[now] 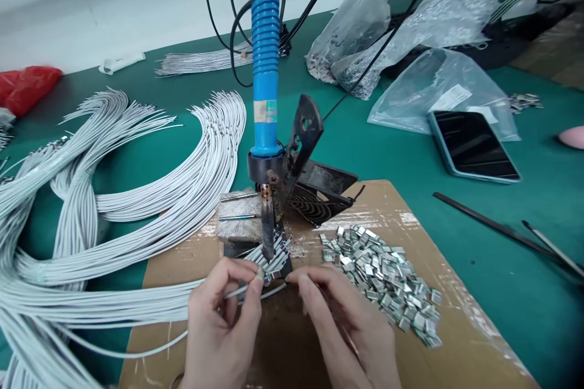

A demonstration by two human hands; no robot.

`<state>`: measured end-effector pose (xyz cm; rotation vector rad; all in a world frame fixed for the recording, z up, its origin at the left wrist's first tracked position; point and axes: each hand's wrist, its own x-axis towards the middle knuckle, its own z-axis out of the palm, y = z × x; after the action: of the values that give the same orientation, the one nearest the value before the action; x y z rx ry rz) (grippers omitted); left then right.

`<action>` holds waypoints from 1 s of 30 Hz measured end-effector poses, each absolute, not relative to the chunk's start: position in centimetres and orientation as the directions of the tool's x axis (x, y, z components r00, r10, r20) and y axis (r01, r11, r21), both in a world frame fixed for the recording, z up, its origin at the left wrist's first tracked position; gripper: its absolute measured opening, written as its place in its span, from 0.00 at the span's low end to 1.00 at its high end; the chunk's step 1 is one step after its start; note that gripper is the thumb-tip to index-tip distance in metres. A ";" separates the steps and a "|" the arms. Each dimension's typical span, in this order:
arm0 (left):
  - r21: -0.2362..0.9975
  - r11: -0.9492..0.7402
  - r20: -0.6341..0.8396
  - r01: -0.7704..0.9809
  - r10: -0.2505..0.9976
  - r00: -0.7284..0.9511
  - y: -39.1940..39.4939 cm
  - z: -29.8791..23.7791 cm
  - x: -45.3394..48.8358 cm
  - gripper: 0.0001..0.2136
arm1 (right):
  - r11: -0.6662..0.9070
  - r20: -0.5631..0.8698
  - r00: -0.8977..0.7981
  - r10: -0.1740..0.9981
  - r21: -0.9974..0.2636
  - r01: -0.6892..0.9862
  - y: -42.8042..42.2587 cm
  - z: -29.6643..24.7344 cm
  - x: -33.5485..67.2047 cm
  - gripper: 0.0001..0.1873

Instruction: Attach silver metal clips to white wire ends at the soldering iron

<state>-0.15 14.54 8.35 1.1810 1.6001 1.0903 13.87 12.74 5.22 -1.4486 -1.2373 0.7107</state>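
Observation:
My left hand [227, 316] is closed, thumb and forefinger pinching a white cable [236, 293] near its end. A small metal connector [274, 276] sits just right of those fingertips, below the dark tip of a soldering iron [267, 234]. The iron has a blue ribbed handle and is held upright, tip down, in a black stand [301, 140]. My right hand [347, 322] is closed too, its fingertips pinching a thin strand that looks like solder wire [336, 319]. Several cable ends [278, 252] lie behind the iron's tip. Fingers partly hide the joint.
Bundles of white cable [173, 243] cover the left side. A pile of metal connectors [387, 282] lies on the cardboard [456, 328] at right. Behind are a worn pad [237, 228], a black fan-like part [319, 197], a phone [474, 146] and clear plastic bags [410, 97].

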 end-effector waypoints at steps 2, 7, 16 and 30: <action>0.957 0.174 -0.130 0.234 0.973 -0.189 14.0 9.0 0.6 0.12 | 0.128 0.207 0.234 0.950 -0.941 0.314 12.8 5.3 13.4 0.09; 0.965 0.154 -0.123 0.211 0.981 -0.152 13.0 8.9 0.4 0.13 | -0.007 0.025 0.336 0.941 -0.996 0.094 12.6 5.9 12.4 0.16; 0.981 0.092 -0.078 0.172 0.993 -0.088 11.9 7.9 0.1 0.13 | -0.047 -0.054 0.397 0.916 -0.999 -0.028 11.7 6.7 11.6 0.15; 0.963 -0.037 0.033 0.267 0.999 0.017 9.9 6.2 -0.7 0.10 | -0.145 0.024 0.574 0.818 -0.958 0.247 14.6 5.9 20.9 0.38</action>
<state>-0.72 9.92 6.21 1.4394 1.3795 1.0856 20.85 14.62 5.90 -1.6862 -0.8959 0.6362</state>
